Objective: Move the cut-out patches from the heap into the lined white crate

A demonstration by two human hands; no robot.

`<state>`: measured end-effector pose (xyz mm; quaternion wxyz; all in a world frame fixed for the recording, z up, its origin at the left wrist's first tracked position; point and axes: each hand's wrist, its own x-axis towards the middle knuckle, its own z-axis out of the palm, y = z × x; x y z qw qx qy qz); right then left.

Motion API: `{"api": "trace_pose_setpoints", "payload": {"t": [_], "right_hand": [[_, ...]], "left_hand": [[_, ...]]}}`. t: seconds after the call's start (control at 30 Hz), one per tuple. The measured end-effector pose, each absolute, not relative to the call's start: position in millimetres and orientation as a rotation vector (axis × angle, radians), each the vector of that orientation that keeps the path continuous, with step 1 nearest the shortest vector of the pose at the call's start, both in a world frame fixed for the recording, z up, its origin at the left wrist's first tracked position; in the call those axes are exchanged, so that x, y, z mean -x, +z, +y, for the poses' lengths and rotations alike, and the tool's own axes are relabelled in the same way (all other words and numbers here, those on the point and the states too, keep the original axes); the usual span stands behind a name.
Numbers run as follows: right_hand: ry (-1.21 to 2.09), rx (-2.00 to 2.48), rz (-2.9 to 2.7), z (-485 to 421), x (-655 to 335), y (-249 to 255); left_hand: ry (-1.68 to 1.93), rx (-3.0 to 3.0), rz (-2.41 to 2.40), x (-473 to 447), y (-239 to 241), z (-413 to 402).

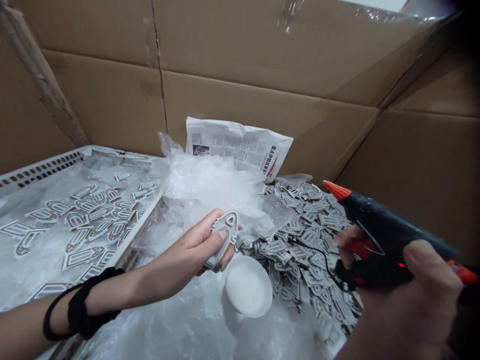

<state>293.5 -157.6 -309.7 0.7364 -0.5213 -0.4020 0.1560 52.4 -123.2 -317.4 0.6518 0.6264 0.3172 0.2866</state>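
Observation:
In the middle, my left hand is closed round a small stack of grey arch-shaped cutouts, with the thumb pressed on top. My right hand grips a black hot glue gun on the right; its orange nozzle points up and left, and a small red light glows on its body. Just below the left hand stands a white bowl with whitish contents. A large heap of similar grey cutouts lies between the bowl and the glue gun.
On the left, a white plastic crate lined with clear film holds many spread-out arch-shaped pieces. Crumpled clear plastic and a newspaper sheet lie towards the back. Cardboard walls stand behind and to the right.

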Motion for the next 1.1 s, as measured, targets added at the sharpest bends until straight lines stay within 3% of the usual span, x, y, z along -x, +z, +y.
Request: {"api": "trace_pose_setpoints", "payload": {"t": [0.37, 1.1], "right_hand": [[0.468, 1.085, -0.81, -160.5, -293.7, -313.4], [0.398, 1.104, -0.858, -158.9, -289.8, -310.4]], "left_hand": [[0.701, -1.456, 0.716, -54.8, -316.8, -124.6], [0.725, -1.48, 0.709, -54.1, -319.4, -124.3]]}}
